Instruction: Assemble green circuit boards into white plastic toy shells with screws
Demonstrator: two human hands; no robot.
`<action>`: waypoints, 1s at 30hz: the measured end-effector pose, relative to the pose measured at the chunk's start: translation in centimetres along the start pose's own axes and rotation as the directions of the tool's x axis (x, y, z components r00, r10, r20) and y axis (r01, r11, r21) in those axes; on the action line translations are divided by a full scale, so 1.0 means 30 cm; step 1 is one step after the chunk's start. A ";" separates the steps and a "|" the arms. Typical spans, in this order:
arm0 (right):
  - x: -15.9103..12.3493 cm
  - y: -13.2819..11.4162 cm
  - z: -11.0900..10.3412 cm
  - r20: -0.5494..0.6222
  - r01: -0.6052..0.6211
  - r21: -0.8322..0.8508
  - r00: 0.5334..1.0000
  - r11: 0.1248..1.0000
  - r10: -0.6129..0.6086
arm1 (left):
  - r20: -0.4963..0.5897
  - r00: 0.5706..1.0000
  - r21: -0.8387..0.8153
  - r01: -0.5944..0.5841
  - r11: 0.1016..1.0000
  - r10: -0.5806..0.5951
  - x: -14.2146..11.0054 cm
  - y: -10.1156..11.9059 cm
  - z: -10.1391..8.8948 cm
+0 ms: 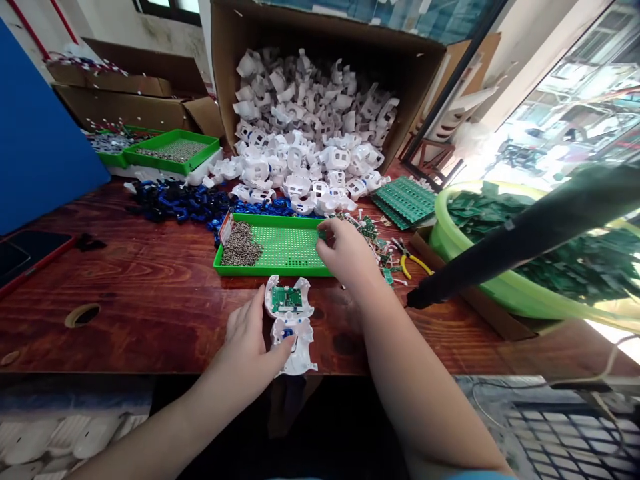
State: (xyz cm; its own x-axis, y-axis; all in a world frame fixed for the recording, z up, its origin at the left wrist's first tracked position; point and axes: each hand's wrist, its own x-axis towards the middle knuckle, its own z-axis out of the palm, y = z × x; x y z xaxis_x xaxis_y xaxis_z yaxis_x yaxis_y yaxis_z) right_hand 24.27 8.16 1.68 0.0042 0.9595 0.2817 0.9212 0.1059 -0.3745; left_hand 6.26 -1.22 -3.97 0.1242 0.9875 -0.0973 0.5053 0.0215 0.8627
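1. Nearest the edge of the wooden table [150,293], the left hand [250,347] lies against the left side of a white plastic shell [293,333], fingers loosely together, thumb pressed to the shell's near end, steadying it.
2. The shell lies open side up, a small green circuit board [287,298] seated in its far half and a blue part in the near half.
3. Just beyond, the right hand [345,253] reaches over the right end of a green tray [280,250], fingertips bunched together on the tray's surface; whether they pinch anything, I cannot tell.
4. A heap of small screws [241,245] fills the tray's left end.
5. Right of that hand lie yellow-handled pliers [413,260].
6. Farther back, blue parts [180,200], then white shells [305,160] spilling from a tipped cardboard box [225,73].
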 end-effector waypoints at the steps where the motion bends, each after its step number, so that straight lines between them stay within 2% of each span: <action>1: -0.016 -0.007 -0.017 -0.033 0.019 0.044 0.999 0.999 -0.018 | -0.007 1.000 0.012 -0.010 1.000 0.010 0.000 -0.003 -0.001; 3: -0.062 -0.022 -0.052 -0.089 0.065 0.123 0.995 0.990 -0.054 | -0.013 1.000 0.033 -0.028 0.999 0.029 0.000 -0.011 -0.008; 5: -0.130 -0.035 -0.080 -0.153 0.123 0.293 0.985 0.948 -0.081 | -0.011 0.999 0.055 -0.043 0.998 0.044 0.000 -0.020 -0.021; 6: -0.170 -0.040 -0.090 -0.184 0.148 0.421 0.980 0.895 -0.076 | -0.014 0.999 0.069 -0.051 0.996 0.052 -0.001 -0.025 -0.031; 8: -0.259 -0.043 -0.100 -0.199 0.159 0.659 0.979 0.735 -0.033 | -0.025 0.997 0.099 -0.069 0.993 0.072 -0.011 -0.031 -0.055; 10: -0.349 -0.039 -0.097 -0.168 0.114 0.778 0.985 0.618 0.029 | -0.048 0.990 0.118 -0.129 0.985 0.135 -0.038 -0.028 -0.081; 12: -0.430 -0.034 -0.083 -0.130 0.067 0.836 0.988 0.544 0.078 | -0.058 0.964 0.097 -0.253 0.963 0.259 -0.083 -0.016 -0.102; 15: -0.524 -0.041 -0.048 -0.094 0.055 0.902 0.993 0.429 0.072 | -0.009 0.895 -0.025 -0.446 0.895 0.446 -0.164 0.010 -0.109; 19: -0.596 -0.082 0.010 -0.057 0.056 0.959 0.998 0.277 -0.006 | 0.061 0.844 -0.139 -0.522 0.841 0.533 -0.223 0.017 -0.084; 22: -0.617 -0.109 0.039 0.009 -0.015 0.981 0.999 0.191 0.031 | 0.102 0.788 -0.172 -0.587 0.791 0.607 -0.213 -0.001 -0.069; 23: -0.619 -0.114 0.043 0.021 -0.028 0.982 0.999 0.184 0.040 | 0.103 0.776 -0.182 -0.600 0.779 0.622 -0.206 -0.007 -0.068; 25: -0.619 -0.117 0.040 0.013 -0.014 0.975 1.000 0.223 0.007 | 0.101 0.795 -0.198 -0.574 0.795 0.599 -0.193 -0.015 -0.068; 30: -0.609 -0.104 0.008 -0.030 0.116 0.881 0.981 0.459 -0.191 | 0.097 0.829 -0.211 -0.524 0.825 0.551 -0.184 -0.019 -0.085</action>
State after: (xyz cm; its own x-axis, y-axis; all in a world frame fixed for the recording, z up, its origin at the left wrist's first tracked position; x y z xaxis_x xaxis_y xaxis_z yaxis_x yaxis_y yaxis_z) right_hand 21.22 -9.64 -2.51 -0.1598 0.9134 0.3745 0.0807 0.3902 -0.9172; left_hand 3.11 -6.28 -2.66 0.4641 0.8153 0.3463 0.1715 -0.4662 0.8679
